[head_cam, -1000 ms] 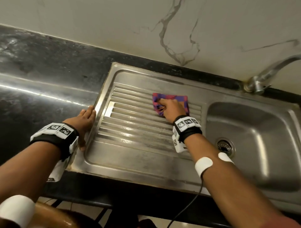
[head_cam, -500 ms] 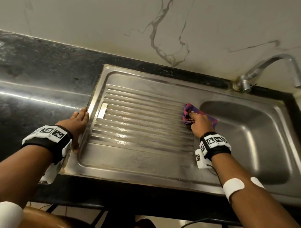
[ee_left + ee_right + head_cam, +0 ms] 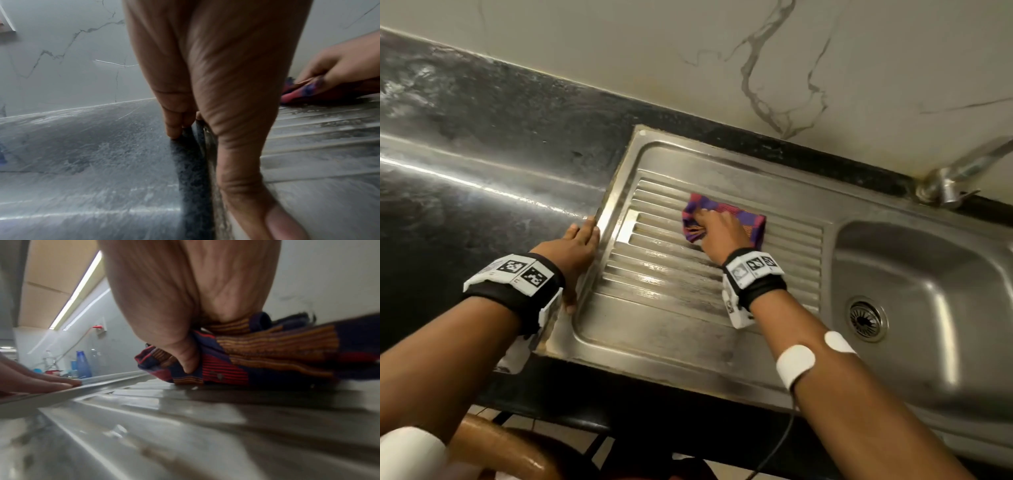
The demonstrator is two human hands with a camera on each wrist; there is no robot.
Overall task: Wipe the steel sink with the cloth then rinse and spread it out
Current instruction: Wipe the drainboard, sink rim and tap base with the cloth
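The cloth (image 3: 724, 219) is gripped by the right hand (image 3: 722, 231) mid-frame on the ribbed drainboard, back from the basin edge. The sink (image 3: 654, 329) rim is pressed by the left hand (image 3: 571, 250), fingers flat.

Steel sink (image 3: 661, 329) in black countertop (image 3: 482, 192)

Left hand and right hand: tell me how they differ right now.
The left hand holds nothing; the right hand grips the cloth, thumb pressed into its folds.
The left hand's fingers lie straight along the sink's left rim, beside the dark counter; the right hand sits on the ribbed drainboard, bunched over the cloth.
Both rest on the sink and wear a marked wristband.
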